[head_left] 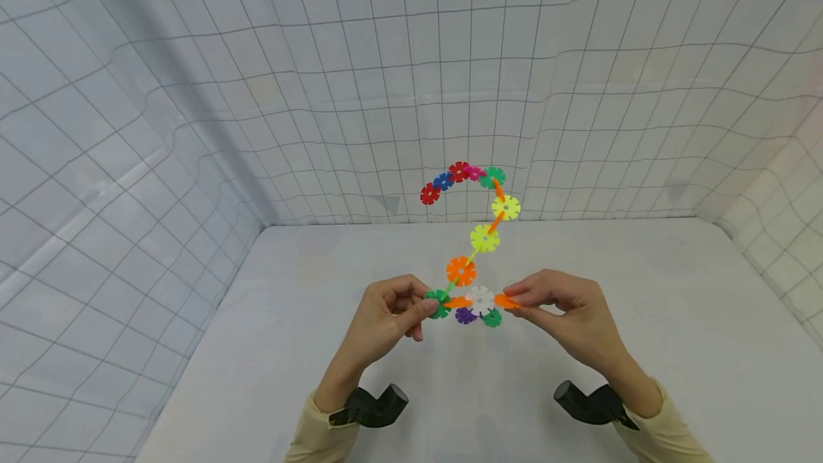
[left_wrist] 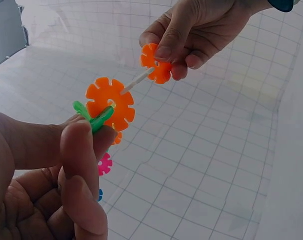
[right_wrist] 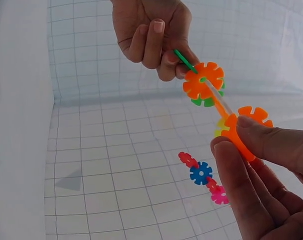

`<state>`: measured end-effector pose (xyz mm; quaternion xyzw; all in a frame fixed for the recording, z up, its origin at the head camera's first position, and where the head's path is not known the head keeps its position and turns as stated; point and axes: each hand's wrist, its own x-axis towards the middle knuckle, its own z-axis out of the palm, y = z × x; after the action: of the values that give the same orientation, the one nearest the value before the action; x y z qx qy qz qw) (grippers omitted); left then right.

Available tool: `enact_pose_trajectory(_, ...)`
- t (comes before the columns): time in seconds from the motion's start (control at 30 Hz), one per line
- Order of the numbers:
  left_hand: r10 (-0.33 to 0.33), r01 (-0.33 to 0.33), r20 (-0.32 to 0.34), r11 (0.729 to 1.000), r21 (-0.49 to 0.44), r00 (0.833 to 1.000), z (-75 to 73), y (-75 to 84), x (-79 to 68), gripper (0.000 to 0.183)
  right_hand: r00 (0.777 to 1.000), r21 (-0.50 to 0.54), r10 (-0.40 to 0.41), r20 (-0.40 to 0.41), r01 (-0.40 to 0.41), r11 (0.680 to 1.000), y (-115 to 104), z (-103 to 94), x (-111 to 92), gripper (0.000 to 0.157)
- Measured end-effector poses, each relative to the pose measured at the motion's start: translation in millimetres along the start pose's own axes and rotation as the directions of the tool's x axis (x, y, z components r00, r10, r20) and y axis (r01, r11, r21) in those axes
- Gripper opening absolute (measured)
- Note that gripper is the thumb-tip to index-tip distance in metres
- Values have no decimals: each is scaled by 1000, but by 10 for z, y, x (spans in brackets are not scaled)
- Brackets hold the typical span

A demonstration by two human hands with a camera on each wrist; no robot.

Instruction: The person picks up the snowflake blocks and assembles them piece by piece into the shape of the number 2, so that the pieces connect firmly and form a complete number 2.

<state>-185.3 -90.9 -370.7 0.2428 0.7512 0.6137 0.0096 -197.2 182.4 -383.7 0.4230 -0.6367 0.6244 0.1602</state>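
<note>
My left hand [head_left: 386,316] pinches a green notched plastic disc [head_left: 439,304] between thumb and fingers. Slotted to it, an orange disc [left_wrist: 110,100] joins a white disc [head_left: 481,300]. My right hand [head_left: 569,313] pinches another orange disc [head_left: 506,301] at the white one's far edge. In the left wrist view these two touch; how deep the slots engage I cannot tell. From the green disc a chain runs away through an orange disc [head_left: 461,271] and yellow discs [head_left: 485,238], then curls left past a blue disc [right_wrist: 201,173] to a red end disc [head_left: 429,193].
Behind the white disc, a purple disc [head_left: 466,316] and a green disc [head_left: 492,318] show low in the head view. Below the hands is a white tabletop [head_left: 308,349]. White walls with a grid of dark lines [head_left: 398,91] stand at the back and sides.
</note>
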Motion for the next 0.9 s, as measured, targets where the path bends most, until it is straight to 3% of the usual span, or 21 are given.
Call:
enact_pose_trajectory(0.1,6,-6,4,1000,7,1000,-2,4,0,9,1000,-47,-26,4,26,999,-51,13,23,36)
enact_pose_trajectory(0.23,24,-24,7,1000,16,1000,-10,2,-3,8,997,-110,-71,7,72,991,-190,61,96,5)
enact_pose_trajectory(0.37,40,-41,10,999,24,999,-12,3,-9,7,995,-147,-96,9,97,984,-254,87,131,13)
enact_pose_trajectory(0.9,55,-55,16,998,10,998,40,5,-13,7,991,-175,-124,42,130,976,-108,61,51,9)
